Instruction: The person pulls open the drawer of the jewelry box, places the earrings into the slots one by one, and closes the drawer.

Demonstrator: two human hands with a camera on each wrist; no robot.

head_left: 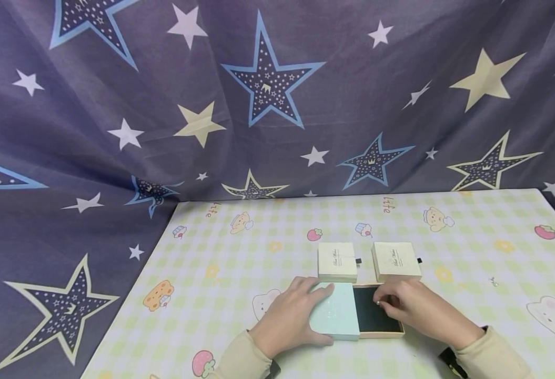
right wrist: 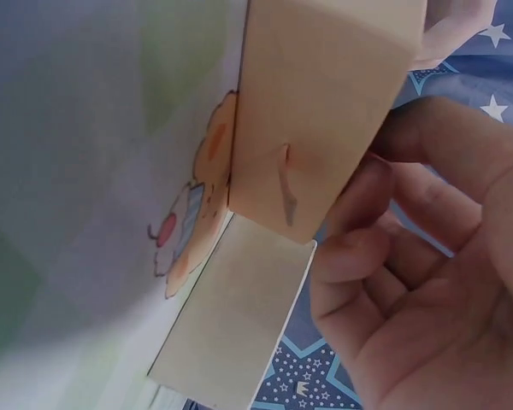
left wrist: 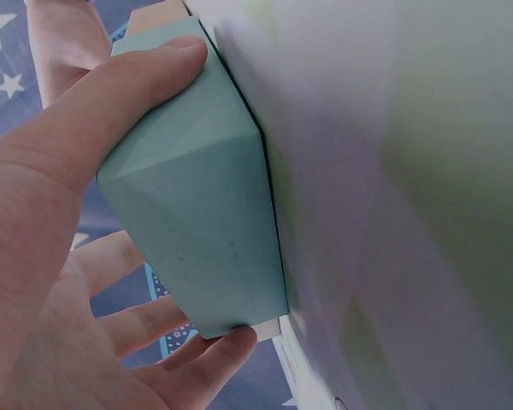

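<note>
A mint-green drawer box [head_left: 335, 316] lies near the table's front edge. Its inner tray [head_left: 381, 335] is pulled out to the right and shows a black lining [head_left: 367, 316]. My left hand [head_left: 291, 318] grips the green sleeve from the left, thumb on the near side and fingers at the far side, as the left wrist view also shows. Over the tray, my right hand [head_left: 414, 305] pinches a small whitish, bead-like piece [head_left: 378, 303] between thumb and fingertips. In the right wrist view the tray's end wall [right wrist: 316, 111] hides that piece.
Two cream boxes, a left one [head_left: 336, 261] and a right one [head_left: 395, 260], stand just behind the green box, each with a dark pull tab. A tiny silvery piece [head_left: 494, 282] lies to the right on the checked tablecloth [head_left: 239, 316]. A starry curtain [head_left: 277, 152] hangs behind.
</note>
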